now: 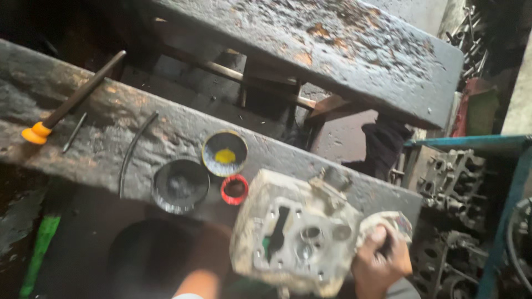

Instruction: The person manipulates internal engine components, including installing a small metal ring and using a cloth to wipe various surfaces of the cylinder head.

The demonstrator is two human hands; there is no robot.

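Note:
A dirty whitish metal engine part [293,238], blocky with several round holes and a dark slot, rests against the front edge of a greasy workbench [111,111]. My right hand [379,266] is at its right side, fingers closed around a soiled rag [390,221] pressed to the part. My left forearm [199,285] enters at the bottom edge; its hand is hidden below the part.
On the bench stand an open tin with yellow paste [224,153], its dark lid [180,185] and a small red cap [234,189]. A tool with an orange handle [36,133] and a bent rod [133,149] lie left. Engine castings [449,177] sit right.

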